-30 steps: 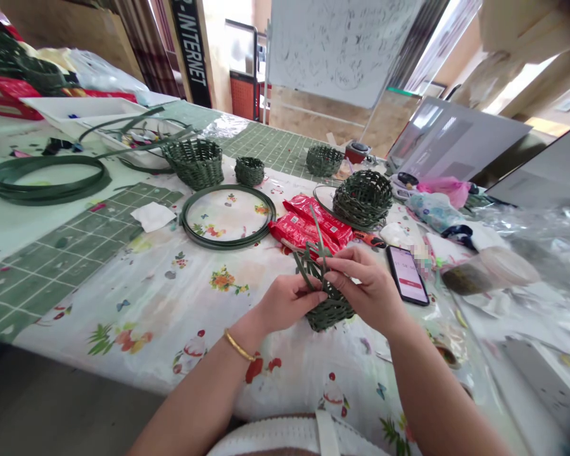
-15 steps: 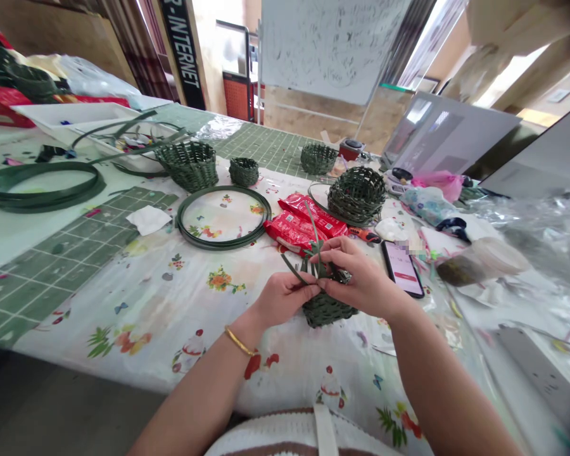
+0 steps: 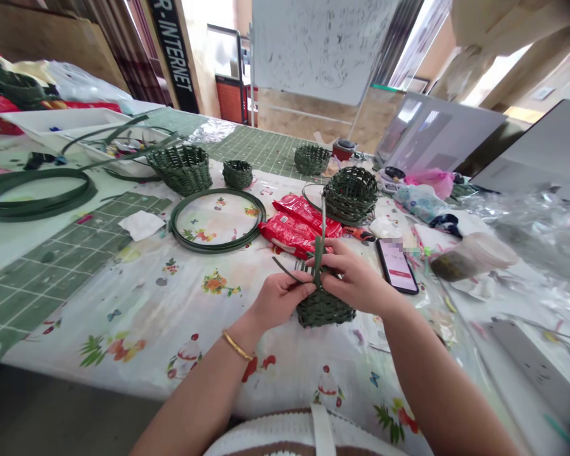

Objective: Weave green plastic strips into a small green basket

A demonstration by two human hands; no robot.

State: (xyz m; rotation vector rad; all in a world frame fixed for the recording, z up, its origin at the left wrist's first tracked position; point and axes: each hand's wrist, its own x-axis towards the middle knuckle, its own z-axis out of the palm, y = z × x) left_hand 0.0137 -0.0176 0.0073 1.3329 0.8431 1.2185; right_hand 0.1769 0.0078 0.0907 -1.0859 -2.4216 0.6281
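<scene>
A small dark green woven basket (image 3: 325, 309) sits on the flowered tablecloth between my hands. My left hand (image 3: 282, 292) pinches the basket's rim at its left, thumb against the weave, with a loose strip end poking out past the fingers. Across from it, my right hand (image 3: 354, 275) is closed at the rim around an upright green strip (image 3: 318, 258) that rises from the edge. The right fingers cover part of the basket's top, so its opening is mostly hidden.
Behind the basket lie red packets (image 3: 289, 228), an orange-handled tool (image 3: 359, 234) and a phone (image 3: 397, 266). A coil of green strip (image 3: 217, 247) is left of them. Finished-looking woven baskets (image 3: 183, 170) stand farther back. A power strip (image 3: 534, 364) lies at right.
The upright strip has straightened and now stands taller at the rim. My right fingers have shifted slightly around it; my left hand keeps its pinch. The whole view has drifted a little.
</scene>
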